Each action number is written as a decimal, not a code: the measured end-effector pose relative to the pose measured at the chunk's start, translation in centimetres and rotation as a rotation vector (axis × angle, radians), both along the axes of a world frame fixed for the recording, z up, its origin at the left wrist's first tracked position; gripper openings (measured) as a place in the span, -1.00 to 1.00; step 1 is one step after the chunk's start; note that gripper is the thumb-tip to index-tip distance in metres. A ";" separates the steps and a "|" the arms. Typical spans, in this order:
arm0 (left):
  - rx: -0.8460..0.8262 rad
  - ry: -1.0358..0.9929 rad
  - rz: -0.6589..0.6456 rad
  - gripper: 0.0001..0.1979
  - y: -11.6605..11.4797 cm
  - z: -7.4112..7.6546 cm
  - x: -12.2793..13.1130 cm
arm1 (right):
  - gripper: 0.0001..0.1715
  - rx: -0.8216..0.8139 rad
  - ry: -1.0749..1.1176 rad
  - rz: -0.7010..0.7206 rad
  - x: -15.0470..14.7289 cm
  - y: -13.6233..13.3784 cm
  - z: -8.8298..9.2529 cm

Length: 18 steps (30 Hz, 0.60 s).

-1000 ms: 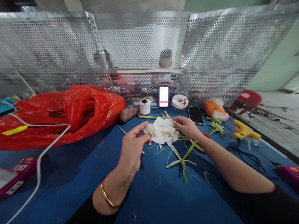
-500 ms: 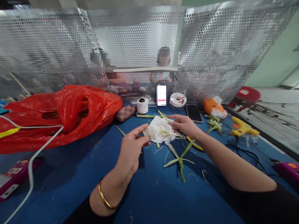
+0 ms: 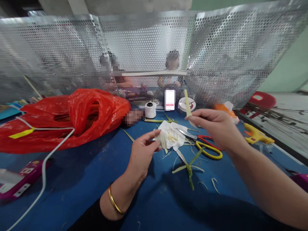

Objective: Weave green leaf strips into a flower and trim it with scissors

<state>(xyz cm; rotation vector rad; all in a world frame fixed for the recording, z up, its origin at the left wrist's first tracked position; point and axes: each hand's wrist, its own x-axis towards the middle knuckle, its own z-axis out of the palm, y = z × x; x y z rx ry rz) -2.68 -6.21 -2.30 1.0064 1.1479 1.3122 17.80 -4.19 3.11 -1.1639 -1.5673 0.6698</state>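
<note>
My left hand pinches a small pale, ribbed piece of leaf between thumb and fingers, low over the table. Raised to the right, my right hand grips a pale green leaf strip, which points upward. Below and between the hands lies a crumpled white tissue with pale shreds on it. Scissors with red and yellow handles rest with their blades on the tissue. Nearer to me is a braided green leaf piece with several loose ends spread out.
A red plastic bag with a white cord fills the left. Along the back stand a white thread spool, a lit phone and a ribbon roll. A yellow glue gun lies right, a purple device left.
My right hand has lifted away from the tissue, up and right, with the leaf strip in it. The scissors now show fully. My left hand keeps its pale piece.
</note>
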 end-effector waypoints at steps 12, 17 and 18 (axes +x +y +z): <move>0.083 -0.078 -0.039 -0.67 -1.1 0.5 1.0 | -0.95 -0.058 -0.121 0.012 -5.8 -2.2 -4.6; 0.066 -0.083 -0.010 -0.75 -1.0 0.1 1.0 | -0.90 -0.041 -0.213 -0.032 -5.8 -2.2 -5.1; 0.056 -0.079 0.001 -0.76 -1.0 0.0 0.9 | -0.90 -0.034 -0.247 -0.033 -5.8 -2.3 -5.0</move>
